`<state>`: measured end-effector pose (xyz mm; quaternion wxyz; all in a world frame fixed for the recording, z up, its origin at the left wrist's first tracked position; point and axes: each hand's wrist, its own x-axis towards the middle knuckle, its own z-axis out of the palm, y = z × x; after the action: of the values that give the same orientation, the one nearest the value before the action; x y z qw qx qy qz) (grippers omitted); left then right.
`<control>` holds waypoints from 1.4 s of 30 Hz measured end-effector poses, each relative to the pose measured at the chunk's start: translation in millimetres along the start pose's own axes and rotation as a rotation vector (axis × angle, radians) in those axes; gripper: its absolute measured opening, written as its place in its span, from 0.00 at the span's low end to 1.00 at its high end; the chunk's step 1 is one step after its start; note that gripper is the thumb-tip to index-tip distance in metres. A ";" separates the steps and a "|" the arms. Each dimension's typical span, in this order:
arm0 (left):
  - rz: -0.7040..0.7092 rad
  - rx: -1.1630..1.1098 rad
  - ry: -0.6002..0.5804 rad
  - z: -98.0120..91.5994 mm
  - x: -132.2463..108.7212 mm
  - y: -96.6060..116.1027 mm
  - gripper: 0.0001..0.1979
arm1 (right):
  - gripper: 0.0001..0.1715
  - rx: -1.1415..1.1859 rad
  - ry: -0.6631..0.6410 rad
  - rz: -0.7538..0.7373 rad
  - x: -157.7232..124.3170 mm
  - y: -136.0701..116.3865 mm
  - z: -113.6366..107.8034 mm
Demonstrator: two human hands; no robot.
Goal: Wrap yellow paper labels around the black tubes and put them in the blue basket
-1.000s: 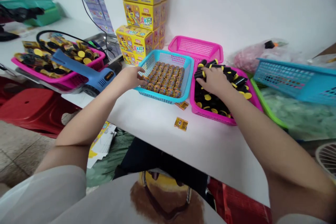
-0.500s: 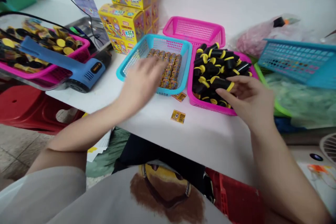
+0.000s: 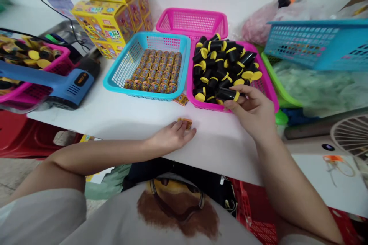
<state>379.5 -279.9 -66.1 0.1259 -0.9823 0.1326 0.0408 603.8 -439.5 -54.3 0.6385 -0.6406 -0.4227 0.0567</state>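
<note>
My right hand (image 3: 253,109) pinches a black tube with a yellow rim (image 3: 227,94) at its capped end, over the front edge of a pink basket (image 3: 234,111). That basket is heaped with similar black-and-yellow tubes (image 3: 220,63). My left hand (image 3: 171,137) is low over the white table, thumb apart and fingertips on a small orange printed label (image 3: 185,123). A second such label (image 3: 181,99) lies partly under the blue basket (image 3: 107,84), which holds rows of small wrapped cylinders (image 3: 155,72).
Yellow printed boxes (image 3: 103,23) are stacked at the back left. A blue heat-gun-like tool (image 3: 71,88) lies beside a pink basket of yellow-and-black pieces (image 3: 67,57). Behind stands another pink basket (image 3: 192,21). To the right are a blue basket (image 3: 299,46), plastic bags (image 3: 313,84) and a fan (image 3: 352,134).
My left hand has moved from above the blue basket down to the label on the table. My right hand still holds the tube at the pink basket. The view has shifted to the right.
</note>
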 end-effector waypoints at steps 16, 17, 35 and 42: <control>-0.290 -0.665 -0.021 -2.8 -6.5 -21.3 0.27 | 0.20 0.012 -0.110 0.007 -2.0 -6.1 2.2; -0.249 -0.642 -0.014 -4.1 -8.0 -21.5 0.27 | 0.20 0.005 -0.110 0.012 -2.4 -6.3 2.2; -0.146 -0.837 0.157 -40.7 11.6 -62.1 0.12 | 0.22 -0.056 -0.134 -0.015 -3.7 -8.8 -0.5; -0.151 -1.154 0.478 -34.4 28.7 -61.8 0.04 | 0.19 -0.062 -0.099 -0.130 -9.5 -19.5 6.5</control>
<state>425.5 -238.3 -21.6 -0.4550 -0.8807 0.0439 -0.1240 584.6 -443.7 -43.0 0.5988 -0.6278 -0.4961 0.0337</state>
